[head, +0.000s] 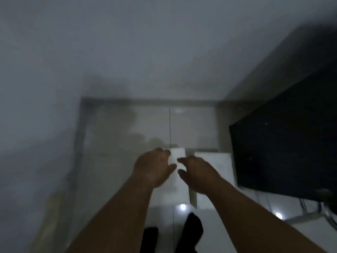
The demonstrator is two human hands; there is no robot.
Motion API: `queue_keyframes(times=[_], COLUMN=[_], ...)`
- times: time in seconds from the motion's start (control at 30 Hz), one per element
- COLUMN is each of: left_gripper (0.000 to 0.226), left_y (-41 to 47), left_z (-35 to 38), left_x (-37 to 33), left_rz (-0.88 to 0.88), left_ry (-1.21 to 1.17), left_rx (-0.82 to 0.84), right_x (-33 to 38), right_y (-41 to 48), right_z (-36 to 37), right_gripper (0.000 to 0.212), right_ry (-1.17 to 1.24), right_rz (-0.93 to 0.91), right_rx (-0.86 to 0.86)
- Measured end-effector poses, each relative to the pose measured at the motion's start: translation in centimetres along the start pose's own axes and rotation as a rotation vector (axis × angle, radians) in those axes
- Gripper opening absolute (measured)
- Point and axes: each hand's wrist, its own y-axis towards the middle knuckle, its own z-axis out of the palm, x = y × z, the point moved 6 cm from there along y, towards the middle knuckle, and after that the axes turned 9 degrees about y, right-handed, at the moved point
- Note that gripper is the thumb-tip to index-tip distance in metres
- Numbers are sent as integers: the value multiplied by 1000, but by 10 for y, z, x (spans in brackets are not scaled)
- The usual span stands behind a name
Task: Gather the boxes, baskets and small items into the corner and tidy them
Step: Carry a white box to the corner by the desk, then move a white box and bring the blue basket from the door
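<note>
At the far left a pale wall [36, 106] runs down to a glossy tiled floor [113, 128], and the two meet a second wall to form the corner in the upper middle of the view; the whole scene is dim and smeared by motion. The person's left hand [153, 167] reaches forward from a bare forearm. Its fingers are bent at the upper left edge of a white box [177, 156] and its thumb lies across the box's face, but the blur does not show whether it actually grips. The box sits on the floor just short of the corner, between the two hands. The right hand [197, 172] comes in from the other side with forefinger and thumb parted and only lightly bent over the box's right part, holding nothing that can be made out. Just beside the first box, to its right, lies a second white box [217, 161]. Below the hands, two feet in dark socks [193, 225] stand on the tiles. A large dark panel [284, 152] fills the right side, with cables [326, 210] hanging below its lower edge.
</note>
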Motion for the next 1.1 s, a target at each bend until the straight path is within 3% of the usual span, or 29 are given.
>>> queue_keyframes(times=[0.27, 0.5, 0.8, 1.1], left_gripper=[49, 49, 45, 32], left_y=[-147, -225, -265, -331], left_z=[-227, -331, -308, -205], left_x=[-55, -123, -219, -412], left_rz=[177, 344, 572, 983], left_ry=[210, 306, 319, 342], left_rx=[-304, -568, -577, -511], right_x=[117, 155, 95, -51], right_y=[-170, -281, -373, -538], right_z=[-166, -248, -241, -186], right_gripper=[46, 39, 31, 31], right_ry=[81, 34, 73, 123], right_rz=[-27, -86, 55, 419], right_rx=[-351, -639, -798, -965])
